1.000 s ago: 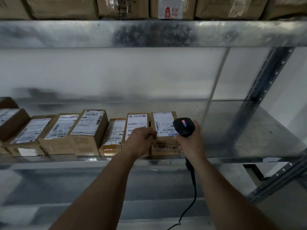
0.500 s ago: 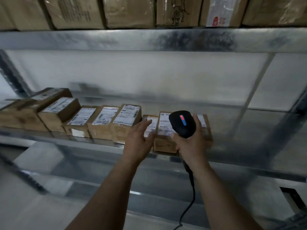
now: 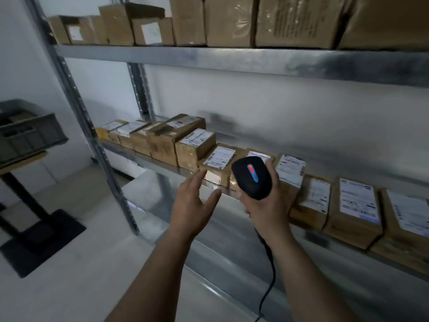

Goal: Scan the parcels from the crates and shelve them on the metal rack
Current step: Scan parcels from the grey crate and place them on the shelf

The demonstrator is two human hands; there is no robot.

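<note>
Overhead, blurry boxes (image 3: 232, 22), one scanner (image 3: 251, 177) in right hand (image 3: 267, 205), left hand (image 3: 193, 203) empty

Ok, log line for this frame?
left hand: open, empty | right hand: grips black corded scanner | brown cardboard parcels: shelved on metal rack

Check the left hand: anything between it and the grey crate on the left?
Yes: the rack's front upright crosses the straight line from the open, empty left hand to the grey crate; otherwise only bare floor shows.
</note>
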